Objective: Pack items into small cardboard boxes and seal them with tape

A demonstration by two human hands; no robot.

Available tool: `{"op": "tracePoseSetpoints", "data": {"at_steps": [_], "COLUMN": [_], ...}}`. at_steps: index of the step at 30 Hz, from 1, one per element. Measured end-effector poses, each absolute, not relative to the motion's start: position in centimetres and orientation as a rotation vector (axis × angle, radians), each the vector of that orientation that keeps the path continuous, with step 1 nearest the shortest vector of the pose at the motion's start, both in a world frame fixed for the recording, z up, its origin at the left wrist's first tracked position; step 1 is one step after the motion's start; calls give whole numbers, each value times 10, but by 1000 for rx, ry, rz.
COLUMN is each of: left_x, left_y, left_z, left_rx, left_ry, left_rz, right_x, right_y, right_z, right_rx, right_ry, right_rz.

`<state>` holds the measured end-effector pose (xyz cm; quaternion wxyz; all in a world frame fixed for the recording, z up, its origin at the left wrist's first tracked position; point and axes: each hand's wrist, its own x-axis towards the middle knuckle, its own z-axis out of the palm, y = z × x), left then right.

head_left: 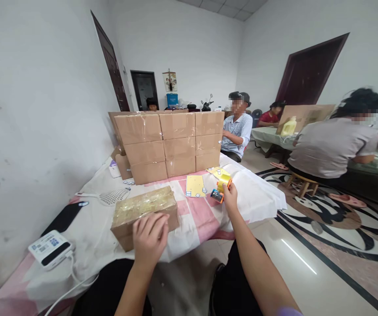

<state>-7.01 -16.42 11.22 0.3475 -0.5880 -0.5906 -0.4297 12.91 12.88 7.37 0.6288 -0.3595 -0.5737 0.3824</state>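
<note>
A taped cardboard box lies near the front edge of the table, its top covered in shiny clear tape. My left hand is at the near side of this box, its fingers curled and pressed together; the fingertips are partly hidden, so I cannot make out anything in them. In my right hand is a tape dispenser with an orange frame, a yellow roll and a dark blue end, held above the table. Beside it on the cloth lie a yellow printed card and a second yellow card.
Several stacked cardboard boxes form a wall across the table's back. A white perforated paddle, a black flat item and a white device with a cable lie left. Other people sit at the back and right.
</note>
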Motion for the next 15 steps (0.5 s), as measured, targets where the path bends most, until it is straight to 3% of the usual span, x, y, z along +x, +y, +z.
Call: {"op": "tracePoseSetpoints", "data": {"at_steps": [7, 15], "left_x": [-28, -23], "left_y": [-147, -129], "left_z": [92, 80], "left_rx": [-1846, -1611], "left_ry": [-1761, -2124], "left_rz": [-1453, -2279], "right_x": [91, 75], "right_y": [27, -20], "right_z": [99, 89], "right_rx": [-475, -370], "right_ry": [-1558, -1711], "right_rz": [1086, 1024]}}
